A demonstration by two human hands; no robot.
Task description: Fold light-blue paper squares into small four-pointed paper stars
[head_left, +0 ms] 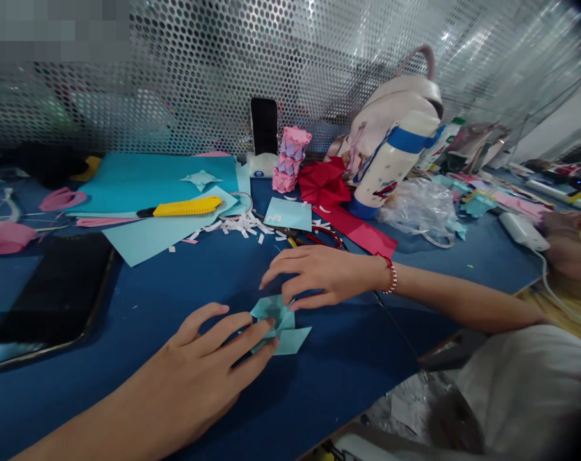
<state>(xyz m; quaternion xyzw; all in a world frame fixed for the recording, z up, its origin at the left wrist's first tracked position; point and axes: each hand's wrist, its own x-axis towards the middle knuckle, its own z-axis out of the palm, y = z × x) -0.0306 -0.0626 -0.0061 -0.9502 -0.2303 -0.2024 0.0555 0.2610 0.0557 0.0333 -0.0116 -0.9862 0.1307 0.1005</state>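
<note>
A folded piece of light blue origami paper (293, 340) lies on the blue table, with pointed flaps spread out. My left hand (218, 355) reaches over it from the lower left, fingers apart, their tips resting on the paper's left and middle part. From the right comes my right hand (326, 274), a beaded bracelet on its wrist. Its thumb and index fingertip meet at the upper right edge of the paper, while the other fingers arch above the table. The fingers partly cover the folds.
Behind the hands are a yellow utility knife (187, 206) on blue sheets, white paper scraps (245, 224), a light blue square (289, 214) and red paper (362, 229). A large phone (50, 294) lies left. A bottle (393, 163) stands before a backpack (391, 105). Another person's arm (571, 246) is far right.
</note>
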